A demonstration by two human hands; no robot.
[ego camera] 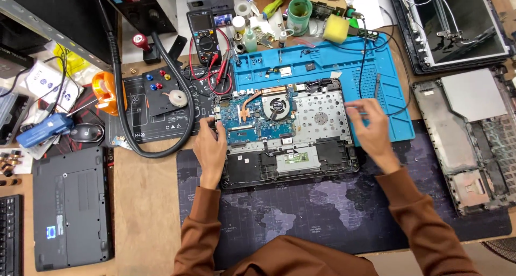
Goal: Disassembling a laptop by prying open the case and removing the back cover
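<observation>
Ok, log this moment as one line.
left hand: on left edge of opened laptop | right hand: at its right edge, grip unclear | laptop on blue mat

The wooden table [145,201] carries a dark map mat [322,211]; left of it, a closed black laptop [71,209].

Keyboard [9,234] cut off at lower left edge, screen panel [451,23] cropped at top right, right hand [371,126] fingertips blurred, covering the laptop's edge

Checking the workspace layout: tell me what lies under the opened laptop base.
The opened laptop base rests with its far part on the blue silicone mat and its near part on the dark map-printed desk mat. Whatever lies directly beneath it is covered and cannot be seen.
</observation>
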